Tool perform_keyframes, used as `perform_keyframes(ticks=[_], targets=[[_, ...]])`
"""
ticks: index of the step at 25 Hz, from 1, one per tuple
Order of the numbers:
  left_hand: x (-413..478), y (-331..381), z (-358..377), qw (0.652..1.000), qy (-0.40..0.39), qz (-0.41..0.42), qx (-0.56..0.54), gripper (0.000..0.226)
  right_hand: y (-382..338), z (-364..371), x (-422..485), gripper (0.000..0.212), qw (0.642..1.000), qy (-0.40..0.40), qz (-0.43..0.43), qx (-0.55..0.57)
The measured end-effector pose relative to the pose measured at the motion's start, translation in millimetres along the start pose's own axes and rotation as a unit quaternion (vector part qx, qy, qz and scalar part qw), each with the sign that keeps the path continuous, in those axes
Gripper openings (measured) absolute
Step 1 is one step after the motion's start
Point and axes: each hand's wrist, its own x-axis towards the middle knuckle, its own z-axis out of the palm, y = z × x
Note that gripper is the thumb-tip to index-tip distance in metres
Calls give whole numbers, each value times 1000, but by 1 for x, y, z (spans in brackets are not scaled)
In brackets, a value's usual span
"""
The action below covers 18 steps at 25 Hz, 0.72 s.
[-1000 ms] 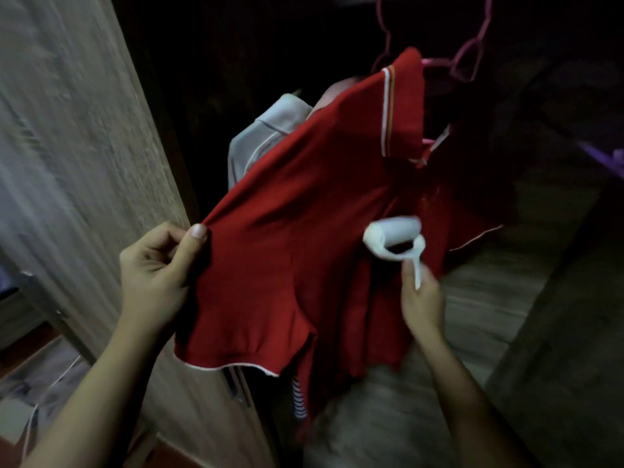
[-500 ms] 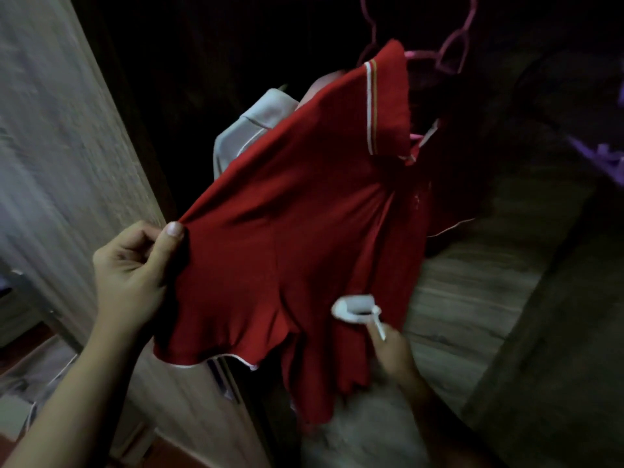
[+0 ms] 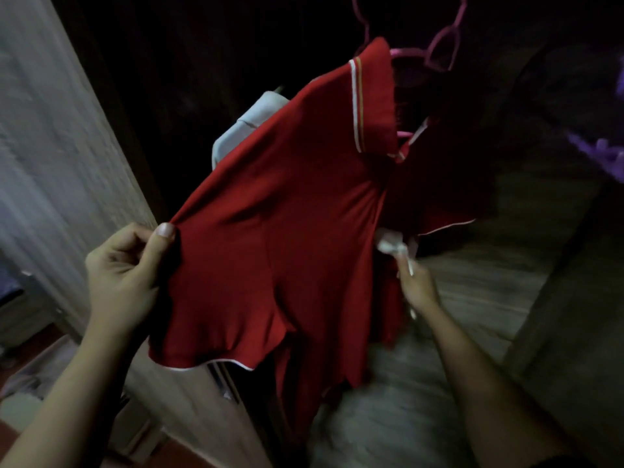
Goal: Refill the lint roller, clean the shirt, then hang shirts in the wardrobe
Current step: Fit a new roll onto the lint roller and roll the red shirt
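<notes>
A red polo shirt (image 3: 297, 231) with white trim hangs on a pink hanger (image 3: 442, 49) inside the dark wardrobe. My left hand (image 3: 128, 271) pinches the shirt's shoulder edge between thumb and fingers and pulls the fabric out to the left. My right hand (image 3: 417, 285) grips the white handle of a lint roller (image 3: 393, 243), whose white head presses against the shirt's front near the placket. The roller is blurred by motion.
A grey-white shirt (image 3: 243, 130) hangs behind the red one. A light wood-grain wardrobe door (image 3: 60, 157) stands at the left, a wooden shelf (image 3: 489, 282) lies inside at the right, and a purple hanger (image 3: 601, 157) shows at the far right.
The lint roller swept down the shirt front, then came back up to mid-chest. My left hand kept its pinch on the shoulder throughout.
</notes>
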Motion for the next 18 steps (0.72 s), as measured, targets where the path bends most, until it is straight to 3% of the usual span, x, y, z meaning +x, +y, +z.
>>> perform_keyframes(ticks=[5, 8, 10, 11, 14, 18], targets=[[2, 2, 0, 1000, -4, 11, 15, 31, 87, 75, -96, 69, 982, -132, 131, -39], [2, 4, 1, 1000, -3, 9, 12, 28, 106, 77, -126, 88, 975, -163, 140, -60], [2, 6, 2, 1000, -4, 6, 2, 28, 88, 65, -122, 60, 982, -119, 149, -15], [2, 5, 3, 1000, -3, 4, -2, 29, 74, 57, -113, 52, 987, -94, 132, 23], [-1, 5, 4, 1000, 7, 1, -16, 30, 27, 35, -72, 59, 997, -3, 14, 80], [0, 2, 6, 1000, 14, -6, -28, 30, -46, 12, -39, 31, 984, 44, -124, 119]])
